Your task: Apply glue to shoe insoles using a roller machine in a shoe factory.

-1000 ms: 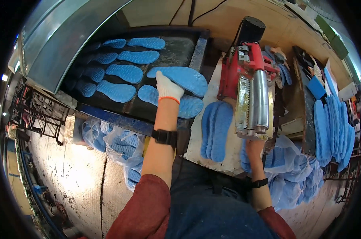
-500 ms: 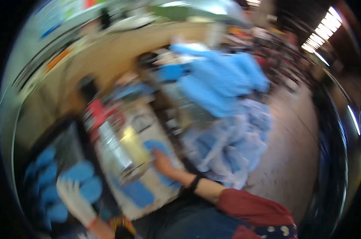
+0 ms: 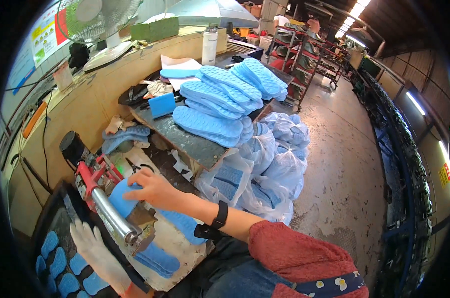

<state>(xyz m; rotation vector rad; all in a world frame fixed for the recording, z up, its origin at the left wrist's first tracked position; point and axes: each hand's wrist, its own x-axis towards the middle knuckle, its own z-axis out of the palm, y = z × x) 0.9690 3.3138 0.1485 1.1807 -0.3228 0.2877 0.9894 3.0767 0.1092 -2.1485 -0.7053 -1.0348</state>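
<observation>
My right hand (image 3: 155, 190) is bare and closes its thumb and fingers on the edge of a blue shoe sole (image 3: 121, 196), just beyond a machine's shiny metal cylinder (image 3: 114, 213). My left hand (image 3: 92, 248) wears a white glove. Its fingers are stretched out beside the machine, over the edge of a black tray (image 3: 66, 206) with several small blue soles in it, and nothing shows in its grasp. On the pale work board, another blue sole (image 3: 183, 223) lies under my right forearm, and stacked blue soles (image 3: 158, 259) lie near the front edge.
Scissors (image 3: 138, 166) lie behind my right hand. Stacked blue soles (image 3: 220, 92) cover much of a dark side table (image 3: 205, 149). Plastic bags of soles (image 3: 279, 169) stand on the floor to its right. A white bottle (image 3: 209, 45) and a fan (image 3: 98, 17) stand on the back ledge; racks (image 3: 299, 59) stand farther off.
My right hand has moved left from the sole on the board to beside the machine, now with a blue sole in its fingers. My left hand stays near the tray. The view has sharpened and shifted.
</observation>
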